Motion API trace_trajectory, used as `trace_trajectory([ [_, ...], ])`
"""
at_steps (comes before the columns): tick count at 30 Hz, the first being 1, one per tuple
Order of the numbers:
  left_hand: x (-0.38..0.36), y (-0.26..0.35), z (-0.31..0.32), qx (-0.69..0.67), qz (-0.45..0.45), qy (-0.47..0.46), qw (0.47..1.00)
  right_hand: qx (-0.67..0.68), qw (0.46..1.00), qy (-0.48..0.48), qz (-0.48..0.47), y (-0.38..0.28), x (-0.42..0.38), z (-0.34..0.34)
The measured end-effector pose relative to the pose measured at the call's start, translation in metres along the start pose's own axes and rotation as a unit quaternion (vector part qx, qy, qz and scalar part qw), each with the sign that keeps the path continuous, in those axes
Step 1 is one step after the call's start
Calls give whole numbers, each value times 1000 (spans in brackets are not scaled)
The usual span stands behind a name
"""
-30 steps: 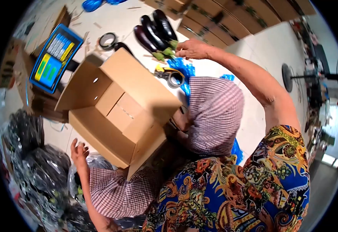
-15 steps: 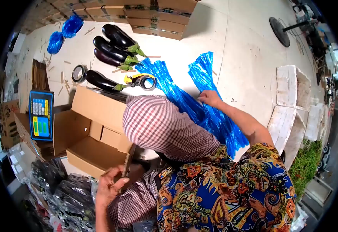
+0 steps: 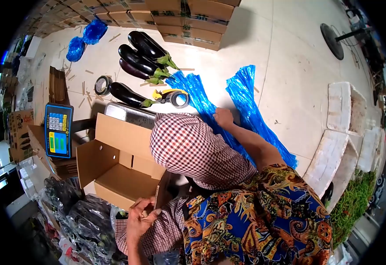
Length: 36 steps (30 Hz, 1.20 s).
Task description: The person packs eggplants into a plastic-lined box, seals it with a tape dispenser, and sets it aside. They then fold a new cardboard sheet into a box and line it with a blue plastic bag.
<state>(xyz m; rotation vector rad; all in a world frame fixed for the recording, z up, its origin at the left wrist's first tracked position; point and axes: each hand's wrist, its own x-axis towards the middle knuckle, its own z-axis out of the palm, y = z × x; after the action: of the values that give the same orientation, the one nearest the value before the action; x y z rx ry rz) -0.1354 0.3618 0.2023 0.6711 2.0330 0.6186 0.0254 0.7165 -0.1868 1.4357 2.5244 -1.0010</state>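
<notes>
My left hand [image 3: 141, 217] is curled at the near right edge of an open cardboard box [image 3: 113, 194], its thumb and fingers closed by the flap. The inside that shows holds nothing. My right hand [image 3: 223, 118] is closed at the left of two bundles of shiny blue plastic film [image 3: 202, 95]; its fingertips are partly hidden. The second blue film bundle [image 3: 248, 101] lies to its right. A checked hood and the patterned shirt cover part of the film and the box's right side.
Several eggplants [image 3: 142, 62] lie beyond the box, beside tape rolls [image 3: 102, 85] and a yellow tape dispenser [image 3: 161, 94]. A scale display [image 3: 59, 130] stands left. Stacked cartons [image 3: 193, 22] are at the back, white foam boxes [image 3: 327, 154] at right, plastic-wrapped bundles [image 3: 91, 223] at lower left.
My right hand has moved left onto the left film bundle, and the two bundles now lie farther apart. My left hand stays at the box edge. The whole view has shifted slightly.
</notes>
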Motion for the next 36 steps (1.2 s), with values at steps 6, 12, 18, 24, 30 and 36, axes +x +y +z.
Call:
trace_trajectory([
  [6,-13,-15,-17,-170,-74,-7,983,164,984,70,-11,64,12,-46],
  [12,2,1,-43,-217,-42,36,975,240,969,53,-22,4,8,-150],
  [18,37,39,-47,-202,71,14,977,582,808,-92,-9,-119,-2,-249],
  [24,103,93,-56,-215,224,177,934,737,609,-262,-127,-289,-48,-307],
  [30,141,91,-75,-205,296,201,911,743,499,-396,-205,-399,-112,-312],
  [36,63,9,-82,-214,172,121,954,709,569,-352,-223,-417,-104,-317],
])
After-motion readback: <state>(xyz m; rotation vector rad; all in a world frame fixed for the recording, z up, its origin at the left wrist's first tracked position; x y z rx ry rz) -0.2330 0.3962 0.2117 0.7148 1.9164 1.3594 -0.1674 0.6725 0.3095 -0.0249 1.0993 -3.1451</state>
